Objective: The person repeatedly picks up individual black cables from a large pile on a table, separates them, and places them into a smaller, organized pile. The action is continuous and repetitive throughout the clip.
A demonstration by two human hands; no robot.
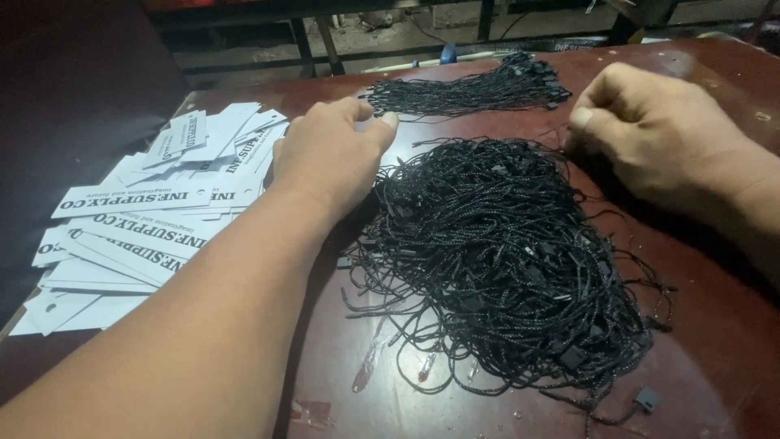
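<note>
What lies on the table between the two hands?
In the head view, between the left hand and right hand lies the top of the loose heap of black strings; a tidier bundle sits just beyond.

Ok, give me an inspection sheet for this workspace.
Surface: dark reddish-brown table, glossy, with small scuffs.
Job's things: loose heap of black cords at centre; tidier bundle of black cords behind it; white paper tags fanned out at the left.
Clutter: one stray cord with a clasp near the front edge.
Hands: left hand rests between the tags and the heap; right hand is curled, fingertips at the heap's far edge, seemingly pinching a cord.
Cables: nothing seen.
Surroundings: dark metal frame and floor beyond the table.
</note>
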